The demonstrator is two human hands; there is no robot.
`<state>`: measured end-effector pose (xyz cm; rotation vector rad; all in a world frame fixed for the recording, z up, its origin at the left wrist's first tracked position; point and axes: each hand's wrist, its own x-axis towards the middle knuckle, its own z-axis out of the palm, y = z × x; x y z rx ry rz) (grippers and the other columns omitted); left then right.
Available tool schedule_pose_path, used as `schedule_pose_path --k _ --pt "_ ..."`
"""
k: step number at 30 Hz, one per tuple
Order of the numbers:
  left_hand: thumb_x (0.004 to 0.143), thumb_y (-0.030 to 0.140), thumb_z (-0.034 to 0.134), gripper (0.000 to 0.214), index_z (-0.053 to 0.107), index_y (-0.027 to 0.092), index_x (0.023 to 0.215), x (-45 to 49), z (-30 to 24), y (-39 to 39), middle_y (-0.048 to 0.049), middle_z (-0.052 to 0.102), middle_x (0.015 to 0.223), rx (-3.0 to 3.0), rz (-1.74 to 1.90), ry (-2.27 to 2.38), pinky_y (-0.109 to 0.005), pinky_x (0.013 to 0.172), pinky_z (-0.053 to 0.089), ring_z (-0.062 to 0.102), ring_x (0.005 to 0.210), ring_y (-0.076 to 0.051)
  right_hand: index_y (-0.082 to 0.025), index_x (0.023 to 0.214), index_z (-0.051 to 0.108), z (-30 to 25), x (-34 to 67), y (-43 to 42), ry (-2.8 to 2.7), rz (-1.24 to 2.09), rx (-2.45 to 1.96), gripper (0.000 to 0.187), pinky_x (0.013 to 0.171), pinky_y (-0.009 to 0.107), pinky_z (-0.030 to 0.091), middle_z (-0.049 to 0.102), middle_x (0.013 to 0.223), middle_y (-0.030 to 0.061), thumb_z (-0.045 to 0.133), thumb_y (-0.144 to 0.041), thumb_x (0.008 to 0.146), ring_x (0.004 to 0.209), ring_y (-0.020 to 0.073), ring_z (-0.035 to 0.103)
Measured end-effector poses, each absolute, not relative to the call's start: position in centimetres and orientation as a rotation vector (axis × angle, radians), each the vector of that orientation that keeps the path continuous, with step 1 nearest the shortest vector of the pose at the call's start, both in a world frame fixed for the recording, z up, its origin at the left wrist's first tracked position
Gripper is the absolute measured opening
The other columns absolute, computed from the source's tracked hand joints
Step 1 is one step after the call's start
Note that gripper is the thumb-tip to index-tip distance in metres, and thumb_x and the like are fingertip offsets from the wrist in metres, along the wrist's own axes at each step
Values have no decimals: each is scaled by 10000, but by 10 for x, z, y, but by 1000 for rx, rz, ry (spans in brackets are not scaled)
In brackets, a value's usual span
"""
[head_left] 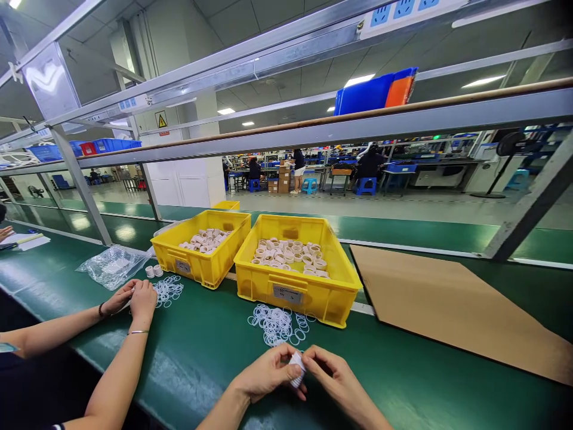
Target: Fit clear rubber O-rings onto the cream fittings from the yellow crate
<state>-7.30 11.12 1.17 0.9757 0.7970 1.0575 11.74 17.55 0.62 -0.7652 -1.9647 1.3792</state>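
Both our hands pinch one small white ribbed ring point(297, 366): left hand point(267, 374) and right hand point(332, 374) closed on it, fingers hiding most. Just past lie loose white rubber rings point(278, 323), then the yellow bin point(296, 294) of white rings. A co-worker's hands point(134, 297) meet at left.

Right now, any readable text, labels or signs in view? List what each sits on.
No text reads clearly.
White label on the near yellow plastic bin: too small to read.
Label on the far yellow plastic bin: blurred.
Yellow triangle warning sign on the white pillar: symbol only; red strip below unreadable.
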Motion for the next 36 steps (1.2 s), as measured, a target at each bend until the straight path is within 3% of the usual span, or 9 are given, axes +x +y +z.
schedule_pose_path --k 12,18,23,26,28,31,34,36 --pt "861 464 737 418 547 131 1031 -71 -9 117 -127 692 878 711 1045 640 -343 675 637 745 757 -234 -230 919 623 2 117 175 -2186 945 -747 352 710 251 454 651 851 3 408 -473 1055 749 144 614" --pt "902 494 662 431 569 110 1074 -89 15 119 -119 677 942 621 1276 738 -214 660 556 683 741 -143 -297 1284 552 -9 122 182 -2326 685 -746 291 788 268 516 692 1095 28 373 -367 1065 915 165 697" --pt "943 404 550 268 582 219 1134 -154 47 99 -80 610 1119 1400 1273 1555 -337 870 525 620 949 -200 -320 1247 549 -26 120 190 -2356 604 -928 262 748 276 532 682 1116 8 386 -366 1047 880 171 709" --pt "921 253 465 294 618 221 1170 -198 44 87 -99 582 1175 1789 793 2164 -414 967 468 570 1105 -272 -298 1136 579 -33 116 192 -2389 565 -1002 242 697 283 512 656 1008 3 364 -344 1037 786 166 688" --pt "890 195 445 378 590 200 1239 -216 40 84 -113 593 1178 1836 492 2291 -427 956 466 561 1127 -292 -286 1101 580 -35 114 192 -2402 543 -1026 241 683 288 499 634 979 6 354 -327 1028 764 167 675" --pt "898 297 510 443 524 177 1324 -229 52 89 -128 597 1256 1843 384 2280 -431 969 471 549 1182 -308 -292 1110 576 -35 113 191 -2409 558 -1054 235 649 282 470 615 962 4 362 -325 1019 750 164 663" --pt "952 493 464 501 487 167 1333 -235 93 116 -148 549 1360 1939 610 2356 -440 1029 457 504 1272 -315 -295 1102 574 -31 113 190 -2405 574 -1084 227 635 278 449 608 956 0 366 -320 1015 743 160 657" --pt "985 518 380 489 479 166 1310 -244 129 148 -150 543 1356 2036 821 2457 -428 1059 446 510 1271 -297 -291 1087 574 -27 112 188 -2405 574 -1100 218 656 283 454 605 952 -1 371 -302 1009 751 162 658"
